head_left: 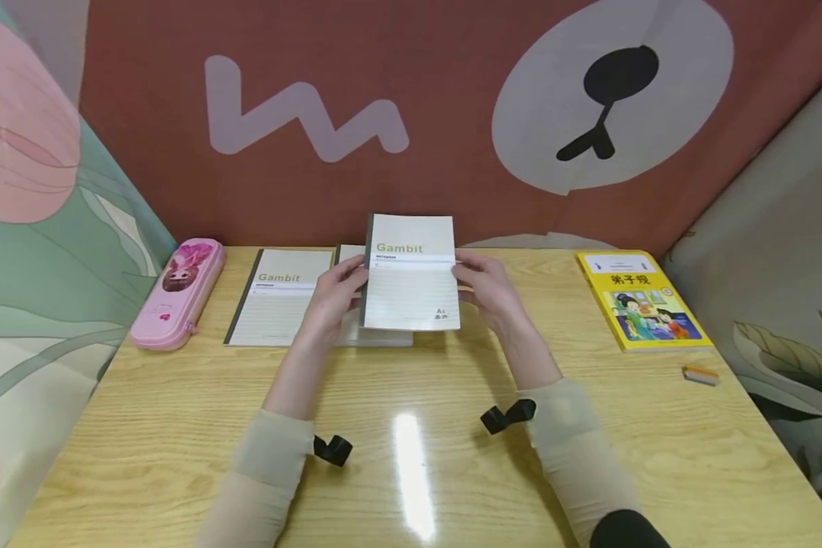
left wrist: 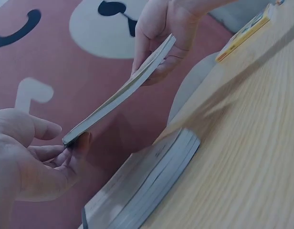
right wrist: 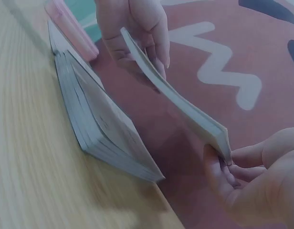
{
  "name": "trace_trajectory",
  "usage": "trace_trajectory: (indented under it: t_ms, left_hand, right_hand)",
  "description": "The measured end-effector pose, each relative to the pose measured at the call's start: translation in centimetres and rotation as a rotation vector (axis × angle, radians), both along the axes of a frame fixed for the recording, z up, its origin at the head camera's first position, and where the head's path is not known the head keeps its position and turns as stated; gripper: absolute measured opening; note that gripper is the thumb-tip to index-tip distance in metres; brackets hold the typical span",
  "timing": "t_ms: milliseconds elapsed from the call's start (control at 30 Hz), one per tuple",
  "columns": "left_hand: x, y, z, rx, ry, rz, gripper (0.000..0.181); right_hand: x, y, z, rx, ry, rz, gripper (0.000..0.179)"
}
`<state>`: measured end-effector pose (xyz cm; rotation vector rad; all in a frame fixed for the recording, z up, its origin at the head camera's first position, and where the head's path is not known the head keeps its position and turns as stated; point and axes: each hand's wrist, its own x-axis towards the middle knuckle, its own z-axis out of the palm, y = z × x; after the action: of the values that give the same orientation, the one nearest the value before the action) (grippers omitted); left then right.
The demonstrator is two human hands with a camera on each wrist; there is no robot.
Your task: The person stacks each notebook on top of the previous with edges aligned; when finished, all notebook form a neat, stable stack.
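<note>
A white Gambit notebook (head_left: 411, 285) with a dark spine is held up off the table between both hands. My left hand (head_left: 333, 299) grips its spine side, thumb at the front and fingers behind. The opposite edge is pinched by my right hand (head_left: 489, 293). Both wrist views show the held notebook (left wrist: 120, 93) side-on, slightly bowed. Below it lies a stack of several notebooks (right wrist: 106, 121), mostly covered by the held one in the head view. Left of that stack, another Gambit notebook (head_left: 274, 312) lies flat, partly behind my left hand.
A pink pencil case (head_left: 178, 297) lies at the table's left. On the right are a yellow picture book (head_left: 644, 301) and a small orange-and-white eraser-like block (head_left: 700, 374). A patterned cloth backdrop (head_left: 452, 114) rises behind the wooden table (head_left: 452, 472).
</note>
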<state>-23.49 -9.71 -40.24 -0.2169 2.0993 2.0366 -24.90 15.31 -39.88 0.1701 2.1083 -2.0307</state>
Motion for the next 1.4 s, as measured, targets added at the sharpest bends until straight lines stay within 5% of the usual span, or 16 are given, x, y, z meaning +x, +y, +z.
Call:
trace_trajectory:
  t_ms: [433, 633, 1400]
  left_hand:
    - [0.1, -3.5, -1.4, -0.096, 0.001, 0.052, 0.051]
    - [0.0, -4.4, -1.7, -0.103, -0.019, 0.06, 0.053]
    - [-0.5, -4.8, -2.7, -0.159, -0.025, 0.029, 0.056]
  right_hand:
    - [-0.7, -4.2, -1.9, -0.093, 0.016, -0.006, 0.044]
    - [-0.9, -5.1, -2.7, -0.052, 0.033, -0.001, 0.044]
    - [-0.6, -5.9, -4.7, 0.034, 0.079, -0.015, 0.053]
